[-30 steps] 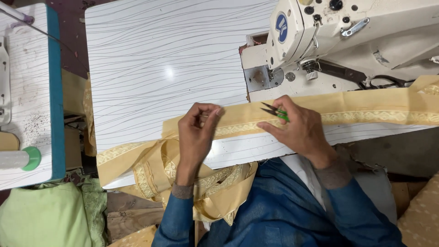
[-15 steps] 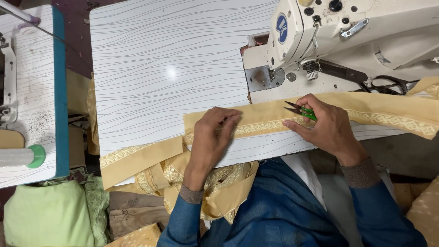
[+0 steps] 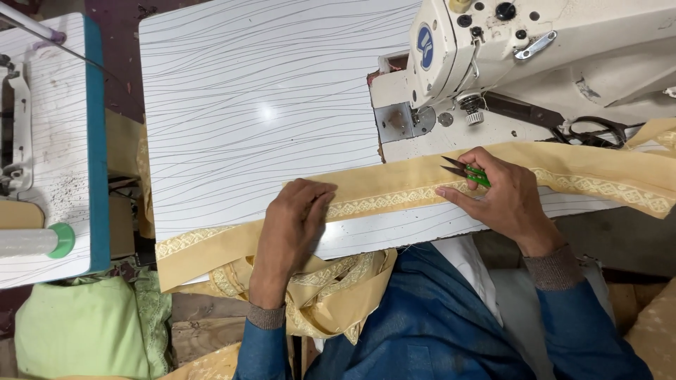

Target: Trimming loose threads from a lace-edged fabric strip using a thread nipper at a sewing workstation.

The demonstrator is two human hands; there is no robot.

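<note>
A long tan fabric strip (image 3: 394, 184) with a pale embroidered border lies along the near edge of the white table (image 3: 260, 105). My left hand (image 3: 292, 229) presses flat on the strip near its middle, fingers together. My right hand (image 3: 503, 200) rests on the strip further right and holds small green-handled thread snips (image 3: 466, 172), blades pointing left. The cream sewing machine (image 3: 535, 63) stands just beyond my right hand, its needle area (image 3: 422, 119) a little above the strip.
More tan fabric (image 3: 331, 288) hangs bunched off the table edge onto my lap. Black scissors (image 3: 591, 132) lie on the machine bed at right. A second table with a teal edge (image 3: 91, 141) stands at left, with a green-capped spool (image 3: 60, 241) and light green cloth (image 3: 77, 327) below.
Both hands have slid rightward along the strip, drawing the fabric that way. The right hand keeps the snips throughout.
</note>
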